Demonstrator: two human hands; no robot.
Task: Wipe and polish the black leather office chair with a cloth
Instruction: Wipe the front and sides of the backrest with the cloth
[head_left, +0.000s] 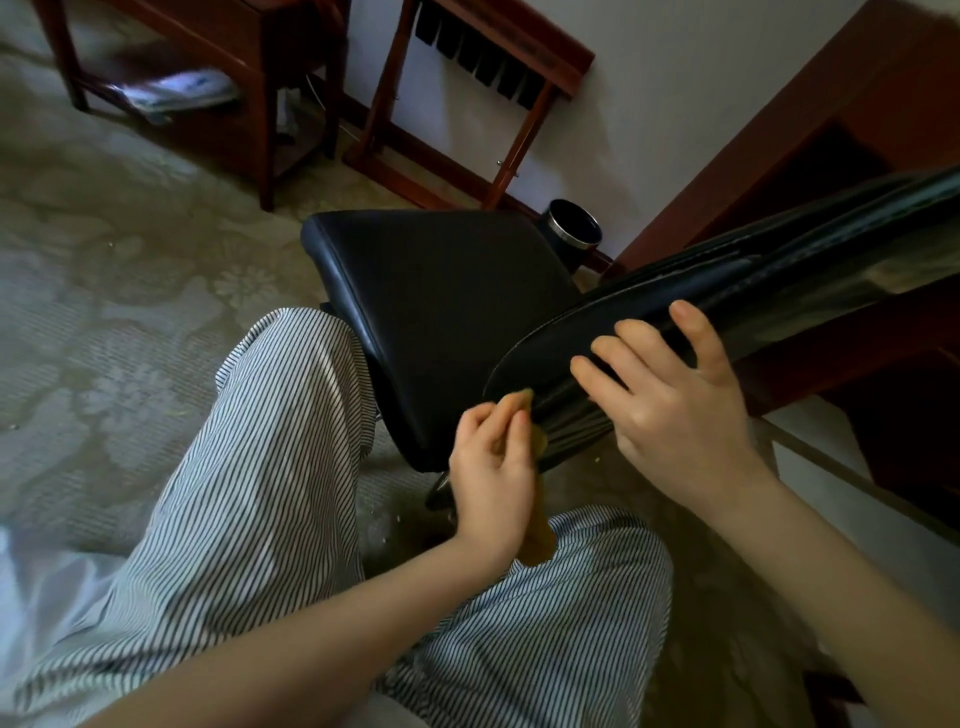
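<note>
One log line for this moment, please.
left hand: grips cloth at backrest edge | right hand: open fingers rest on backrest

seat (441, 291): black leather, smooth, low sheen. backrest (727, 291): same leather, glossier, catching the light. cloth (537, 540): yellowish soft fabric, matt. trousers (249, 467): thin striped woven cloth. carpet (104, 260): patterned pile, matt. desk (857, 104): reddish-brown wood, satin finish. bin (566, 236): dark, polished metal rim.

One black leather chair (441, 291). One yellow cloth (537, 543). Two hands: left hand (491, 467), right hand (670, 400). One black waste bin (574, 228). Three dark wooden furniture pieces: low stand (249, 47), strap rack (498, 44), table (872, 104). Two striped trouser legs (260, 467).
</note>
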